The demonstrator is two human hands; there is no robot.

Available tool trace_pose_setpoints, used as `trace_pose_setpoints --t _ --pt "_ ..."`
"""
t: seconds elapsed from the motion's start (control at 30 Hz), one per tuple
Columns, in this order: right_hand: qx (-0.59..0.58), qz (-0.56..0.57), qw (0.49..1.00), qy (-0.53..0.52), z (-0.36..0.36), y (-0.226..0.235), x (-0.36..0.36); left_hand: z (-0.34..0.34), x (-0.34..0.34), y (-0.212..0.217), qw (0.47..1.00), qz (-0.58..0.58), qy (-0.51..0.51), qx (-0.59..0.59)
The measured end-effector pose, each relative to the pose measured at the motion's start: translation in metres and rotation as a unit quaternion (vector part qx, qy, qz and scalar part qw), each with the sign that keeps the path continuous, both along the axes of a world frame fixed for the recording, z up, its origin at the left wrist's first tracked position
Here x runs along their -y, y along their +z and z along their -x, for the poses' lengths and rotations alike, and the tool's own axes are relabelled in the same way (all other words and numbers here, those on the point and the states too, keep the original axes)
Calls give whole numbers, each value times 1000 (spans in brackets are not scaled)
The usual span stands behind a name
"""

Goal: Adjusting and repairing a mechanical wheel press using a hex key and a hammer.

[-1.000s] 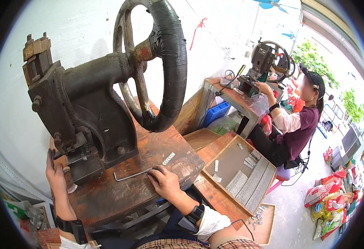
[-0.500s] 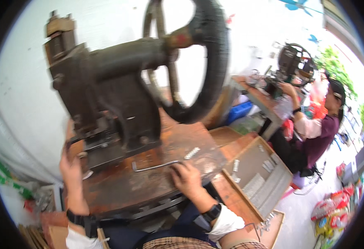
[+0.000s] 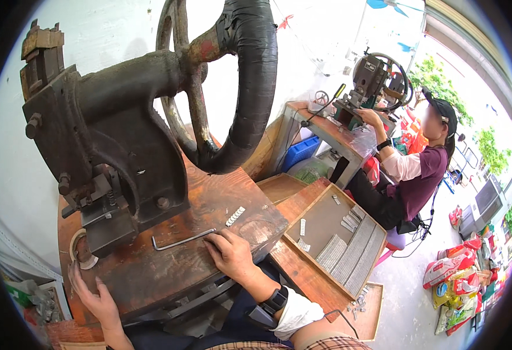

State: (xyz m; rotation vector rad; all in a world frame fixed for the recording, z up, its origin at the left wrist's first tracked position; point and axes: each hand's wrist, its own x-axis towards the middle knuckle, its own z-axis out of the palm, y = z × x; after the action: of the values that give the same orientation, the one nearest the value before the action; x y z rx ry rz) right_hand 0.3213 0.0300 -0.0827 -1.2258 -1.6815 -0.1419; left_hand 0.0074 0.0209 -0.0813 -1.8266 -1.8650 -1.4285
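My left hand point(image 3: 96, 301) lies at the left part of the wooden bench top point(image 3: 174, 274), fingers spread and holding nothing. Its fingertips are just below a metal ring point(image 3: 82, 249) by the base of a black hand press point(image 3: 128, 146). My right hand point(image 3: 232, 255) rests on the bench's near right edge, thumb apart from the loosely bent fingers. Those fingertips are at the long end of an L-shaped hex key point(image 3: 183, 240), which lies flat on the wood. Beyond it sits a short strip of small metal pieces point(image 3: 235, 216).
The press's large taped handwheel point(image 3: 254, 81) overhangs the bench. At right, a wooden tray point(image 3: 378, 242) holds rows of metal strips; a lower tray point(image 3: 372, 326) has loose pieces. Farther right, a person point(image 3: 416, 175) works at another press point(image 3: 369, 79). Colourful sacks point(image 3: 460, 280) stand on the floor.
The view has shifted, so the press and bench sit further left. My left hand has drawn back toward me from beside the press base, its fingers spread. My right hand stays by the hex key.
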Motion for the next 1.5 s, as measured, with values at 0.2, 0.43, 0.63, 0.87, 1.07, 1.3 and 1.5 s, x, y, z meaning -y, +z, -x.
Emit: trace_pose_setpoints --t 0.2,0.43,0.63,0.87,1.07,1.3,1.5 --pt "9 3 1000 -3 1 -2 -1 0 2 -3 999 29 6 25" --pt "1 4 1000 -1 1 0 0 6 3 -10 997 28 -3 76" --pt "-2 20 1000 9 1 -1 1 7 5 -9 994 37 6 98" --pt "-41 -37 998 35 -6 4 10 5 2 -8 995 43 16 87" --pt "52 -107 993 -24 -80 18 82 12 4 -12 992 57 15 114" --pt "207 -79 862 -456 -256 90 129 11 -2 -16 993 50 10 106" --pt "377 53 842 -382 -287 133 100 12 1 -12 992 63 48 98"
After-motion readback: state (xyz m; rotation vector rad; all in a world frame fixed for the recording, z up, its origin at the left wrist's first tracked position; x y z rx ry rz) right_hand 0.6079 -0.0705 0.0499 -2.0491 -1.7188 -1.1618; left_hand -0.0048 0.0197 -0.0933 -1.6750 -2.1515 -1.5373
